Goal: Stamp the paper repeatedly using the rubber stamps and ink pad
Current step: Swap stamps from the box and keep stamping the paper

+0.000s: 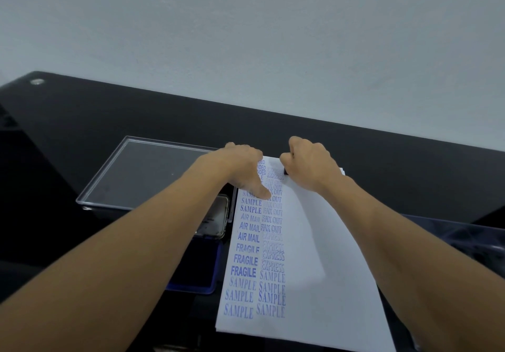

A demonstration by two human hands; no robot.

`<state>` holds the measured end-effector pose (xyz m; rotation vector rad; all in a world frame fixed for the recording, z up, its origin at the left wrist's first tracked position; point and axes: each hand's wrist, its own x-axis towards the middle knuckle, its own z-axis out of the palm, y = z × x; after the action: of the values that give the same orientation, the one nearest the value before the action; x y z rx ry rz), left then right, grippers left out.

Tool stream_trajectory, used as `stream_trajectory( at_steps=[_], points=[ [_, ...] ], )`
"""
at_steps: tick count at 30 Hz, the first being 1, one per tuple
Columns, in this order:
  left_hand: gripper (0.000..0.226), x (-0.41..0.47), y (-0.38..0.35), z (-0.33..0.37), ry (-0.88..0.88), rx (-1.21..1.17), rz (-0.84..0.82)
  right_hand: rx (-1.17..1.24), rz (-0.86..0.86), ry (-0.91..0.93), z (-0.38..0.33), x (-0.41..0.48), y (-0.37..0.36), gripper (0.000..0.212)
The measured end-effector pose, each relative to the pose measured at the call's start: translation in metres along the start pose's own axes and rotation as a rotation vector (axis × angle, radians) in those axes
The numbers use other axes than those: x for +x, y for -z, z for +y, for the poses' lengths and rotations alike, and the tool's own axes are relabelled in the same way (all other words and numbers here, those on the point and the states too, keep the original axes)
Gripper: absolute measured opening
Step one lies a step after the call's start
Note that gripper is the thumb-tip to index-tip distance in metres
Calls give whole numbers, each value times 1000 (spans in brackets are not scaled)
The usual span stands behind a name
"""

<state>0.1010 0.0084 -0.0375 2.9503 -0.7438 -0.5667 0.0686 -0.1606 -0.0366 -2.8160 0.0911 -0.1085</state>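
Note:
A white sheet of paper (pixel 314 256) lies on the black table, with two columns of blue stamped words down its left half. My left hand (pixel 243 168) rests flat on the paper's upper left, thumb stretched out onto the print. My right hand (pixel 308 163) curls round a small dark rubber stamp (pixel 285 171) and holds it down on the paper's top edge; only a sliver of the stamp shows under the fist. A blue ink pad (pixel 199 264) lies open just left of the paper, partly under my left forearm.
A clear plastic lid or tray (pixel 142 171) lies at the left behind the ink pad. A small grey metal tin (pixel 216 217) sits between them. Another clear plastic edge (pixel 448 231) shows at the right. The table's far edge meets a pale wall.

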Motion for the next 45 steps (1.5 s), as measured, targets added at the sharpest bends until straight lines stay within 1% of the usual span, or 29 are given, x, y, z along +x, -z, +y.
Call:
stream_trajectory(
  at_steps=[4,10,18,21,24,25,26,28,30,32,36,38,40,41,44,45],
  points=[
    [94,2,-1,-1,-5,5,-1,7,-10,-7,-1,2,1,25],
    [93,-1,1,1,8,-8,-8,8,-8,-16,1,1,-2,20],
    [94,-9,6,5,26,-26,-7,3,-9,-13,1,-5,-1,19],
    [91,-12,9,8,42,-30,-15,-7,-51,-21,-1,-7,5,19],
    [90,-16,12,12,47,-39,-22,-13,-138,-34,0,-3,15,19],
    [90,-17,12,13,49,-48,-20,11,-134,-45,2,-1,20,19],
    [90,-18,13,13,49,-57,-17,67,-95,-63,5,0,26,20],
    [90,-20,13,13,48,-72,-15,233,37,-105,13,1,43,20],
    [92,-20,13,12,51,-80,-24,359,112,-142,22,-2,60,18],
    [93,-21,14,11,56,-85,-29,412,108,-154,31,-5,69,18],
    [99,-18,13,10,73,-118,-23,435,76,-162,48,-20,77,28],
    [105,-18,11,11,73,-105,9,456,71,-186,56,-33,78,22],
    [108,-21,6,12,77,-117,78,456,55,-187,61,-45,76,15],
    [102,-26,4,14,79,-164,128,458,58,-179,63,-52,77,13],
    [71,-42,-4,21,67,-393,314,484,86,-166,68,-71,82,11],
    [61,-48,-7,23,68,-429,379,499,91,-170,70,-77,84,11]
  ],
)
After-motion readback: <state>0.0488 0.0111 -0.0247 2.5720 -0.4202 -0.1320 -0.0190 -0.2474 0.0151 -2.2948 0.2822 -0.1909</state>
